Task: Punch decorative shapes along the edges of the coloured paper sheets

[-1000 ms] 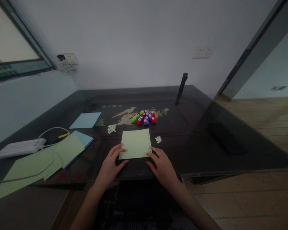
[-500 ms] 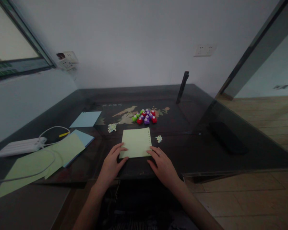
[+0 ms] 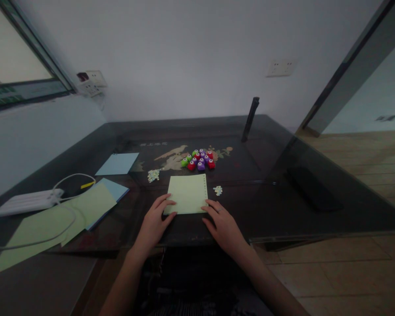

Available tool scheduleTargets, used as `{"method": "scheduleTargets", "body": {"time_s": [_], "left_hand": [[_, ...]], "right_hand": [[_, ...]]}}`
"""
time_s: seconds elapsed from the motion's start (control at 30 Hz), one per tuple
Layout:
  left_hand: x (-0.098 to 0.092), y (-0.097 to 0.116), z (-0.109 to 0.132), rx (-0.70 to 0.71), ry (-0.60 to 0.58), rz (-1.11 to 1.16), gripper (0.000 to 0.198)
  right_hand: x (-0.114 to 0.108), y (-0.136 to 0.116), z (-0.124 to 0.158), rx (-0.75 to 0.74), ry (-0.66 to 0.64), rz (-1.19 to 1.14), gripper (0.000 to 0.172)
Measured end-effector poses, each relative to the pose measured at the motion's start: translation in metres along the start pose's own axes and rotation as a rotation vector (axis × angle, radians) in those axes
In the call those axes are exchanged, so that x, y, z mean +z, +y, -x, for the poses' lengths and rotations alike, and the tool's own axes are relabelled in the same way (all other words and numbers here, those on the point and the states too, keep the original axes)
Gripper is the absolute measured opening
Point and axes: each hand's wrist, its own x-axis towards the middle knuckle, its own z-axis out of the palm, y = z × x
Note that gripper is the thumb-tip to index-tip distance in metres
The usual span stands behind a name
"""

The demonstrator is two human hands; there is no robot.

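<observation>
A pale green square of paper (image 3: 187,193) with a row of small holes along its right edge lies flat on the dark glass-topped table (image 3: 283,193). My left hand (image 3: 153,223) rests flat with its fingertips on the sheet's near left corner. My right hand (image 3: 222,225), with a ring on one finger, lies flat with fingers spread at the near right corner. Neither hand holds anything. Beyond the sheet sits a cluster of small red, purple and green punches (image 3: 199,159).
Small heaps of paper cut-outs lie left (image 3: 153,175) and right (image 3: 217,190) of the sheet. Green and blue sheets (image 3: 85,206), another blue sheet (image 3: 117,163), a white power bank (image 3: 28,202) with cable sit at left. A dark upright object (image 3: 251,118) stands at the back.
The view has shifted slightly. Both hands and the green sheet have slid a little away from me across the table.
</observation>
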Motion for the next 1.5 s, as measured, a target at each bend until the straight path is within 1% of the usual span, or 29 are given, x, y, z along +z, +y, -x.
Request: {"method": "scheduleTargets", "body": {"time_s": [0.17,0.27,0.5,0.6,0.67,0.73,0.77,0.8,0.83,0.9,0.93,1.0,1.07,1.13,1.23,1.33,1.5], "left_hand": [[0.000,-0.002,-0.001,0.013,-0.008,-0.007,0.018],[0.000,-0.001,-0.001,0.020,-0.002,-0.011,0.018],[0.004,-0.004,-0.001,0.028,0.006,-0.034,0.018],[-0.001,0.001,-0.002,0.053,0.035,-0.076,0.019],[-0.008,0.012,-0.007,0.091,0.071,-0.099,0.018],[-0.014,0.030,-0.014,0.153,0.072,-0.107,0.014],[-0.016,0.041,-0.018,0.212,0.036,-0.101,0.014],[-0.015,0.051,-0.023,0.287,-0.062,-0.107,0.018],[-0.012,0.061,-0.027,0.399,-0.210,-0.127,0.019],[0.000,0.076,-0.034,0.669,-0.456,-0.162,0.019],[0.009,0.080,-0.037,0.799,-0.539,-0.171,0.017],[0.027,0.084,-0.041,0.973,-0.645,-0.175,0.015],[0.041,0.081,-0.042,1.048,-0.662,-0.158,0.016],[0.049,0.076,-0.042,1.078,-0.634,-0.129,0.017],[0.050,0.071,-0.039,1.100,-0.561,-0.086,0.016],[0.050,0.070,-0.038,1.110,-0.511,-0.046,0.016],[0.051,0.070,-0.041,1.127,-0.526,-0.015,0.014]], "right_hand": [[-0.002,0.000,-0.002,0.014,-0.028,-0.001,0.029],[-0.002,0.002,-0.002,0.019,-0.023,-0.009,0.028],[-0.002,0.006,-0.004,-0.031,-0.025,-0.001,0.031],[-0.011,0.008,-0.005,-0.042,-0.005,0.014,0.029],[-0.023,0.008,-0.008,-0.051,0.029,0.005,0.024],[-0.038,0.008,-0.013,-0.090,0.043,-0.027,0.016],[-0.046,0.008,-0.017,-0.134,0.014,-0.038,0.016],[-0.052,0.009,-0.020,-0.207,-0.041,-0.035,0.018],[-0.057,0.010,-0.025,-0.300,-0.119,-0.015,0.022],[-0.064,0.015,-0.032,-0.478,-0.263,0.044,0.027],[-0.064,0.019,-0.036,-0.547,-0.318,0.074,0.028],[-0.062,0.027,-0.040,-0.646,-0.388,0.116,0.030],[-0.056,0.035,-0.040,-0.732,-0.421,0.120,0.030],[-0.048,0.042,-0.038,-0.801,-0.424,0.100,0.030],[-0.037,0.047,-0.035,-0.878,-0.393,0.090,0.027],[-0.032,0.050,-0.033,-0.906,-0.359,0.113,0.026],[-0.033,0.051,-0.033,-0.914,-0.343,0.139,0.027]]}}
